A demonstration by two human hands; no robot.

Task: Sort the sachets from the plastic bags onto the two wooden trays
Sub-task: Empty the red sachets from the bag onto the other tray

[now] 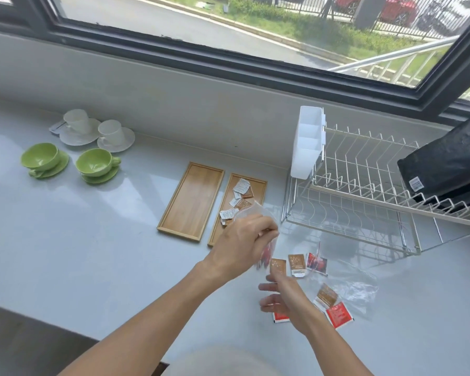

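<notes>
Left hand (pixel 243 241), raised over the near end of the right tray (pixel 259 185), knuckles up, fingers pinched on the rim of a clear bag (pixel 258 213); the bag blurs around the hand and red shows through it below the wrist. Right hand (pixel 282 294), low over the counter (pixel 92 253), fingers spread and pointing left, with a brown sachet (pixel 278 266) at the thumb and forefinger; motion blur hides whether the fingers close on it, so the grip cannot be told.

Loose on the counter just beyond the right hand: a second brown sachet (pixel 296 264) and a dark red one (pixel 316 263) with a thin string. To the right of the wrist lie another brown sachet (pixel 326 294) and a red sachet (pixel 338 313); a further red sachet (pixel 280 316) shows partly under the hand. A second clear bag (pixel 356 287) lies flat and crumpled beside them.

The right tray holds white and brown sachets (pixel 240 187) in a loose heap, its near end hidden by the left hand. The left tray (pixel 192 202) lies just beside it, parallel.

Right of the trays stands a wire rack (pixel 364 191) with a white caddy (pixel 307 142) hung on its end and a black bag (pixel 451 164) resting on it. At far left, two green cups (pixel 94 164) and two white cups (pixel 111 132) sit on saucers below the window (pixel 228 36).
</notes>
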